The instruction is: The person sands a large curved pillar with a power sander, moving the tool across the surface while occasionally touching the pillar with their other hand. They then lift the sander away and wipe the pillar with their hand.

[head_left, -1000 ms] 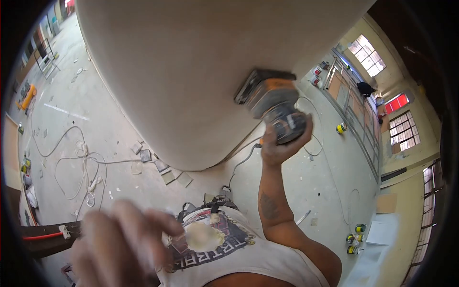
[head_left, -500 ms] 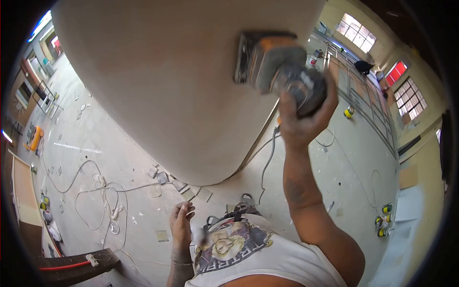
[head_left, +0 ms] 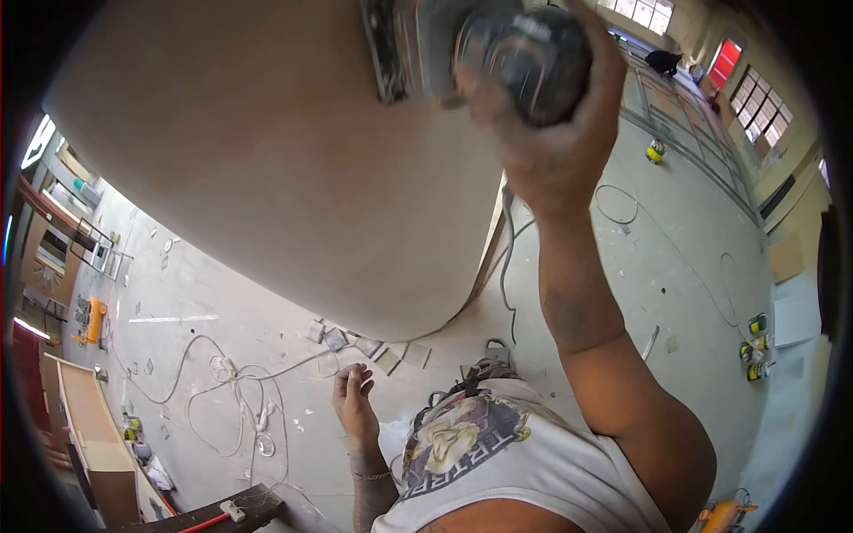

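A dark power sander (head_left: 524, 62) is in my right hand (head_left: 560, 151), whose fingers wrap round its body. The sander's flat pad meets, or nearly meets, a large smooth beige panel (head_left: 293, 195) with a rounded lower end; exact contact cannot be made out. A grey cord (head_left: 507, 258) hangs below the sander along the panel's edge. My left hand (head_left: 355, 395) is low beside my body, its fingers loosely curled with gaps between them and nothing in them. Several small square pads (head_left: 386, 360) lie on the floor just beyond it.
Tangled cables (head_left: 235, 377) lie on the floor at the left. An orange machine (head_left: 91, 322) stands at the far left. Yellow-green cans (head_left: 755, 346) sit at the right, with one can (head_left: 656, 151) nearer the metal frames (head_left: 693, 133). A person in dark clothing (head_left: 664, 61) crouches beyond.
My right hand and the sander have moved up and left in the view. The camera view has turned, so the floor and cables appear further right. My left hand stays low.
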`<state>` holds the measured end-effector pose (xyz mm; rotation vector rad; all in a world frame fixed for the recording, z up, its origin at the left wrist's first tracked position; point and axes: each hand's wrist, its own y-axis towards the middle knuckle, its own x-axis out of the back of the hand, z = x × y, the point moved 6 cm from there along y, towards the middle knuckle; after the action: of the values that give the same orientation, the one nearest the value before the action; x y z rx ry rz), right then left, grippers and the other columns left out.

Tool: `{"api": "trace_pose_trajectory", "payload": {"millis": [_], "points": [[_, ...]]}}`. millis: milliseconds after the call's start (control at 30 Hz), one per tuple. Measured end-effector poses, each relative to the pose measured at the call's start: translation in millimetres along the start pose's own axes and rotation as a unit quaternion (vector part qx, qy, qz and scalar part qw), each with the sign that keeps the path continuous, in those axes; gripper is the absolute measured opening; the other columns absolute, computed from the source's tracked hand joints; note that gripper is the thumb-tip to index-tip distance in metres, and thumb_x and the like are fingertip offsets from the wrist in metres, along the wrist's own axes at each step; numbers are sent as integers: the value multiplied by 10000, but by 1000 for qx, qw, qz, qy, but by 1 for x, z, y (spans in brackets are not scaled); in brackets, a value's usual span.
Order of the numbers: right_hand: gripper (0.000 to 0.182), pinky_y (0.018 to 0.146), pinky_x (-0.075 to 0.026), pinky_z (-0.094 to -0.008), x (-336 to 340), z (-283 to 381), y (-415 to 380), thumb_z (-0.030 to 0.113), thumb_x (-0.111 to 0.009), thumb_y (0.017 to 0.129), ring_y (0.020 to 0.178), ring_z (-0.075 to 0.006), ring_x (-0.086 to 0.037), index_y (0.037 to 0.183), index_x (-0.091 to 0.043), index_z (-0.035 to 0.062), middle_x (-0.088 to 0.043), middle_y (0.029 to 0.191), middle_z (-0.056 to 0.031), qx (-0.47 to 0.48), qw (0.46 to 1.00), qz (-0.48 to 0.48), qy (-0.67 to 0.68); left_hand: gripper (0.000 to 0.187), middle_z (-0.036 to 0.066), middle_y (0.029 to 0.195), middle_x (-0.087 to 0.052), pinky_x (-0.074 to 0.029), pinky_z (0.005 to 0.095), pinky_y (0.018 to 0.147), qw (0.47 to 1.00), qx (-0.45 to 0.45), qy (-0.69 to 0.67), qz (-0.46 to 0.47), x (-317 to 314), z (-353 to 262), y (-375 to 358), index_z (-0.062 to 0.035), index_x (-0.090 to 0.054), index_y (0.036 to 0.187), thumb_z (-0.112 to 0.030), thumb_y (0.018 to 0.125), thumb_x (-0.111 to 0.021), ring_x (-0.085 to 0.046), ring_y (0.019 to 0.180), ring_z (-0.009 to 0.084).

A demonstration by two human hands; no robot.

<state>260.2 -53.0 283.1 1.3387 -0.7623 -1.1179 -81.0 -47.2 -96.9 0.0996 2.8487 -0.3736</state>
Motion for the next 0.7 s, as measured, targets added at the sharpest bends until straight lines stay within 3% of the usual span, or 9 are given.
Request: {"api": "trace_pose_trajectory", "payload": {"millis": [67, 100, 300, 433, 700], "points": [[816, 928, -546, -312, 11, 0, -28, 178, -891, 743, 1115, -196, -600, 1413, -450, 31, -538, 1261, -111, -24, 997, 76, -6, 261, 62, 1110, -667, -462, 334, 863, 1000, 5, 12, 0, 3, 2, 3, -77, -622, 1136, -302, 1003, -604, -624, 997, 181], [883, 942, -529, -342, 12, 0, -39, 155, -901, 710, 1108, -206, -585, 1435, -412, 33, -520, 1265, -127, -15, 996, 82, -18, 266, 63, 1102, -670, -462, 333, 863, 1000, 11, 21, -7, 2, 1, 3, -75, -622, 1141, -301, 1001, -609, -626, 991, 182], [883, 945, -502, -403, 23, 9, -99, 140, -904, 672, 1125, -308, -564, 1410, -429, 33, -513, 1266, -178, -28, 994, 102, -30, 256, 67, 1109, -670, -466, 343, 870, 999, 24, 44, -1, 2, 3, 5, -72, -625, 1138, -289, 1003, -607, -631, 996, 188], [910, 789, -590, -405, 27, 10, -138, 169, -931, 632, 1055, -326, -605, 1408, -456, 161, -464, 1265, -183, -56, 994, 97, -21, 243, 69, 1114, -671, -467, 342, 868, 999, 27, 47, -2, 5, 2, 5, -73, -627, 1139, -275, 1007, -604, -634, 1004, 189], [896, 737, -604, -407, 35, 9, -206, 229, -924, 653, 1020, -345, -632, 1407, -441, 192, -489, 1262, -191, -81, 990, 108, -26, 239, 70, 1106, -670, -473, 334, 851, 997, 25, 66, -24, 10, -2, -2, -65, -622, 1145, -263, 1013, -597, -635, 992, 184]]}}
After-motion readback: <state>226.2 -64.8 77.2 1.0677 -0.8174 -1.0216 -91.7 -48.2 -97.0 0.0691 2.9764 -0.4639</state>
